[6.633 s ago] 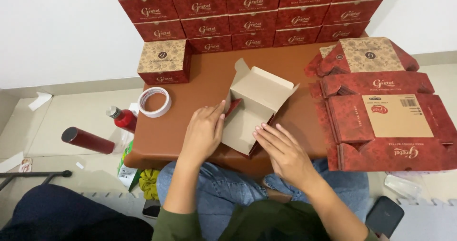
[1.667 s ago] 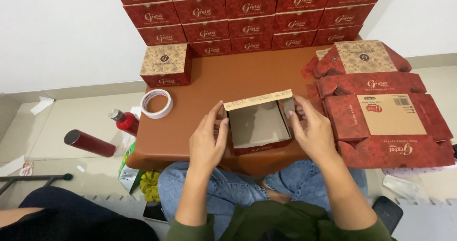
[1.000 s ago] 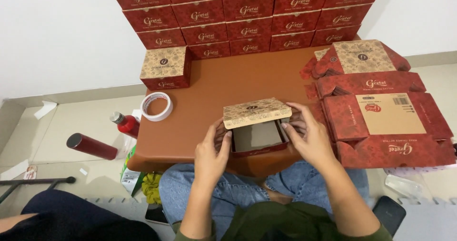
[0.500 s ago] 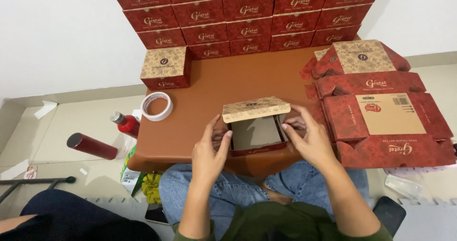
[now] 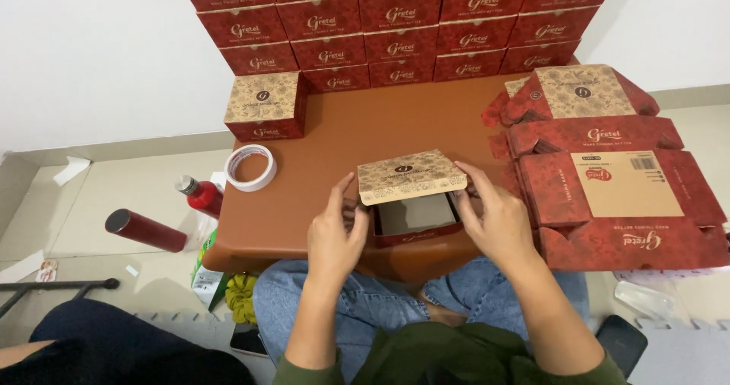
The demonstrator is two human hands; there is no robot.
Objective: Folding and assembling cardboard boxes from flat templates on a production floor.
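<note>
Holding red box (image 5: pixel 414 214), tan patterned lid half-shut: left hand (image 5: pixel 337 233), right hand (image 5: pixel 494 221)

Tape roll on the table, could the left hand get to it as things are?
Probably yes. The tape roll lies on bare table to the left hand's own side, with nothing between them, though that hand is on the box.
</note>
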